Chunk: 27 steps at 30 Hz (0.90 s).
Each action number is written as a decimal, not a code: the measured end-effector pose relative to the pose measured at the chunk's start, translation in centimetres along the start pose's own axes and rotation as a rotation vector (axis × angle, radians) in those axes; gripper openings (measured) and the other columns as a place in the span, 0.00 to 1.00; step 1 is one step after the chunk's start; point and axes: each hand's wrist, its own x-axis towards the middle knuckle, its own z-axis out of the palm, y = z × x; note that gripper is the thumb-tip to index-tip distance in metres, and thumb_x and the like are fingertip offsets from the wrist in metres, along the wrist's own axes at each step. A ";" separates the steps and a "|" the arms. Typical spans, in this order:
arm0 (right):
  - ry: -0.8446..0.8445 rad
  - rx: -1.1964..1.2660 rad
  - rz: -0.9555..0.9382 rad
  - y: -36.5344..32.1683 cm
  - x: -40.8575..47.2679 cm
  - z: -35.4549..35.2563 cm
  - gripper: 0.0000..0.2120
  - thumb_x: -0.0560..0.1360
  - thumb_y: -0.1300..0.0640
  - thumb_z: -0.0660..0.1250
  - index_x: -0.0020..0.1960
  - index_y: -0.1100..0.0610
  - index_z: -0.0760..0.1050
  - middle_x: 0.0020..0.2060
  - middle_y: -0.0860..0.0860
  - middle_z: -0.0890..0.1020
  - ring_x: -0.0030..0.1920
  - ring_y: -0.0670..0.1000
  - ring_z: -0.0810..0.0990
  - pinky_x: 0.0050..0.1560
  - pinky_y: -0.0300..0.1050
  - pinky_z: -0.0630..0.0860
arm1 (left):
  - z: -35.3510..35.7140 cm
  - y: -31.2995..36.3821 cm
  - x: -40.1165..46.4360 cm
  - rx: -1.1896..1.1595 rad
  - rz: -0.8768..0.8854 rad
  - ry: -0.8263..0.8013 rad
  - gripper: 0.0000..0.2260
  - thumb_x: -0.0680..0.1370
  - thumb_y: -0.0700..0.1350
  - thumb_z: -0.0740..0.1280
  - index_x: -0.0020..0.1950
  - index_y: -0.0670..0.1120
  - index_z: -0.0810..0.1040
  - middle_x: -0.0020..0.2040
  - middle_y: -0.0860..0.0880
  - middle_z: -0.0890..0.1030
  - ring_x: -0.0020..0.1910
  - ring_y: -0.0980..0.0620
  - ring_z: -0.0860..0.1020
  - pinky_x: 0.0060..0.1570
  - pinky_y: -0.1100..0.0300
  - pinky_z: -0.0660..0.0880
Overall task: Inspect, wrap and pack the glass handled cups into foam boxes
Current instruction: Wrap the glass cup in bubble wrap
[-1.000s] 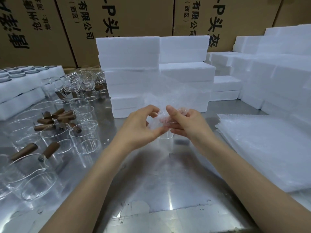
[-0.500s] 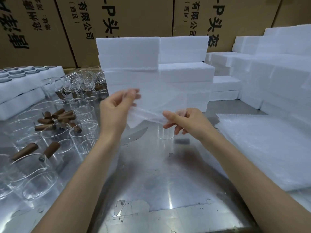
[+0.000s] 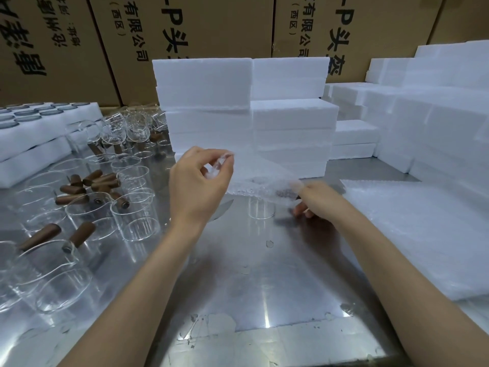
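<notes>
A clear bubble-wrap sheet (image 3: 254, 178) hangs stretched between my two hands above the metal table (image 3: 264, 274). My left hand (image 3: 198, 181) pinches its upper left corner. My right hand (image 3: 315, 198) grips the lower right edge, and something dark shows through the wrap there. A single clear glass cup (image 3: 262, 209) stands on the table just below the sheet. Several glass cups with brown wooden handles (image 3: 87, 213) crowd the table's left side.
Stacked white foam boxes (image 3: 246, 112) rise right behind the sheet, with more foam boxes (image 3: 436, 115) at the right. A pile of bubble-wrap sheets (image 3: 423, 234) lies on the right. Foam trays (image 3: 34, 136) sit far left. Cardboard cartons (image 3: 185, 35) wall the back.
My hands were together at the wrap above the cup. My left hand rose up and left while my right moved right and down, so the sheet now spreads out between them.
</notes>
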 end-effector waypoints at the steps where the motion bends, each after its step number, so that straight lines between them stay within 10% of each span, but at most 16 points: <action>1: -0.028 0.037 -0.001 -0.1 -0.1 -0.1 0.13 0.79 0.49 0.59 0.38 0.52 0.72 0.25 0.44 0.79 0.30 0.47 0.73 0.32 0.39 0.65 | 0.0 0.0 0.0 -0.001 -0.007 0.007 0.04 0.75 0.42 0.71 0.46 0.50 0.84 0.38 0.56 0.78 0.36 0.63 0.73 0.38 0.72 0.65; 6: 0.083 0.454 -0.055 -0.8 -0.4 -0.7 0.11 0.77 0.51 0.63 0.38 0.55 0.76 0.27 0.43 0.77 0.24 0.43 0.70 0.28 0.37 0.66 | -0.2 -0.2 0.4 -0.040 -0.049 0.101 0.05 0.76 0.42 0.69 0.45 0.53 0.82 0.39 0.52 0.80 0.35 0.61 0.73 0.37 0.69 0.67; 11: 0.802 0.611 -0.389 -1.5 -1.7 -2.0 0.10 0.81 0.51 0.56 0.42 0.51 0.65 0.36 0.41 0.79 0.33 0.38 0.72 0.34 0.28 0.67 | 0.2 -0.4 0.0 0.008 -0.037 0.098 0.05 0.75 0.42 0.70 0.47 0.51 0.84 0.36 0.59 0.78 0.36 0.62 0.74 0.36 0.73 0.65; 14: 0.924 0.819 -0.586 -2.1 -2.6 -2.8 0.08 0.81 0.53 0.56 0.43 0.50 0.63 0.36 0.46 0.77 0.32 0.46 0.72 0.33 0.40 0.71 | 0.7 -0.5 -0.4 0.084 -0.018 0.046 0.06 0.73 0.43 0.70 0.46 0.52 0.85 0.35 0.59 0.78 0.35 0.64 0.73 0.36 0.73 0.66; 20: 0.056 1.233 -0.317 -2.4 -2.6 -2.8 0.11 0.81 0.52 0.56 0.48 0.58 0.73 0.28 0.46 0.71 0.24 0.43 0.66 0.22 0.34 0.62 | 1.8 -1.2 -1.3 0.130 -0.206 -0.220 0.04 0.71 0.45 0.70 0.41 0.52 0.85 0.29 0.64 0.78 0.34 0.66 0.76 0.35 0.73 0.69; 27: -0.179 0.796 -0.172 -2.6 -2.8 -0.7 0.13 0.80 0.54 0.58 0.40 0.57 0.74 0.27 0.49 0.72 0.22 0.44 0.65 0.20 0.34 0.63 | 1.6 -1.6 -0.9 0.011 -0.402 -0.263 0.12 0.74 0.52 0.72 0.31 0.53 0.79 0.24 0.54 0.75 0.20 0.57 0.73 0.34 0.59 0.74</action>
